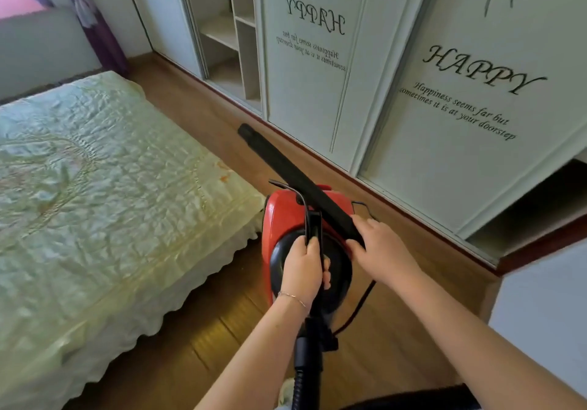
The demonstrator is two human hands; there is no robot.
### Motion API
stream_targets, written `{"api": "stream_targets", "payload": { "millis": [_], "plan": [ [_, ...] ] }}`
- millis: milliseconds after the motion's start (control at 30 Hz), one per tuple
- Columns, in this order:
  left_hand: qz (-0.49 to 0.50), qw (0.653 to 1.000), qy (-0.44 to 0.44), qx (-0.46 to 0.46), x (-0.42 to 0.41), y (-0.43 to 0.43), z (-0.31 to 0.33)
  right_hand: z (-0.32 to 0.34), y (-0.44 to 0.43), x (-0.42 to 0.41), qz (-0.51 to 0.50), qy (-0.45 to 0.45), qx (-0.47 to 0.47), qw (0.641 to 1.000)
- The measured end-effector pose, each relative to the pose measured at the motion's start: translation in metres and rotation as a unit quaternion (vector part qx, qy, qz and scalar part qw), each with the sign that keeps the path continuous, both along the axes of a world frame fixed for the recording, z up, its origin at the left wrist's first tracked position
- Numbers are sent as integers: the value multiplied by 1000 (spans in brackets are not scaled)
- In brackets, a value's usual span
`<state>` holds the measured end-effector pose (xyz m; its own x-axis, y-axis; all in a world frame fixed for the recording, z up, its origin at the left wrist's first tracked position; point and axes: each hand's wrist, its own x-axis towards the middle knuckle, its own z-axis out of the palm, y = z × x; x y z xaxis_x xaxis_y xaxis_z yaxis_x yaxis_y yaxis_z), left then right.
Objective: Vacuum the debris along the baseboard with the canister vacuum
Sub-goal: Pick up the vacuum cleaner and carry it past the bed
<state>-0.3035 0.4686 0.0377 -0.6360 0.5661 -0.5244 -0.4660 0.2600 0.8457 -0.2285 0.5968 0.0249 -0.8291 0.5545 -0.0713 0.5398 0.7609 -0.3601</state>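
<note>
Home bedrm: bed [95,171], sliding wardrobe [428,123].

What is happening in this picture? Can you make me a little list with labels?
left hand grip: holds the handle of the red vacuum
right hand grip: holds the black nozzle tube
tube points toward: baseboard under the wardrobe
on the left: bed
floor: wood
debris: none I can make out
</note>
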Motion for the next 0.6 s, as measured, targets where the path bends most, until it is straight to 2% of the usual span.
{"api": "stream_targets", "payload": {
  "millis": [333, 600],
  "plan": [
    [0, 999, 50, 1, -139, 102, 6, -1, 109, -150, 20, 29, -15, 999],
    [45, 996, 55, -45, -272, 217, 4, -11, 225, -292, 56, 40, -59, 996]
  ]
}}
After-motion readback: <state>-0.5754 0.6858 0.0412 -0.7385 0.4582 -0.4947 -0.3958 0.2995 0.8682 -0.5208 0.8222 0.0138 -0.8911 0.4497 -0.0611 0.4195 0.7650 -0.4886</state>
